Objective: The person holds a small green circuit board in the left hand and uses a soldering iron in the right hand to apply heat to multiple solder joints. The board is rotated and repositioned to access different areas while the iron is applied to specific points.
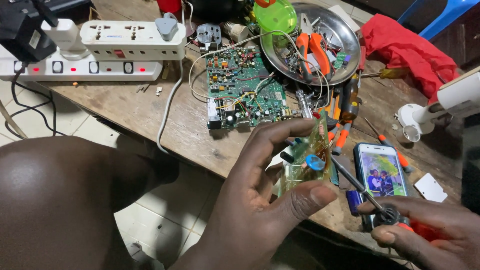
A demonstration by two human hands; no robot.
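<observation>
Head view, looking down over a cluttered wooden workbench (pixel 150 107). Left hand (pixel 250 210) raised above the bench edge, gripping a small greenish circuit board (pixel 307 157) by its edges, thumb below, forefinger along the top, board tilted almost upright, a blue disc capacitor (pixel 315 162) on its face. Right hand (pixel 425 232) low at the right, closed around the handle of a soldering iron (pixel 352 182), slim metal shaft angled up-left, tip against or just beside the small board near the capacitor; actual contact too fine to tell. Just behind the iron, lying flat on the bench, a smartphone (pixel 382 170) with its screen lit. Farther back, a larger green circuit board (pixel 242 90) with trailing wires, touching a round metal tray (pixel 345 37) holding orange-handled pliers (pixel 312 52). At far left, white power strips (pixel 100 50) with red lights; at far right, a red cloth (pixel 405 47).
</observation>
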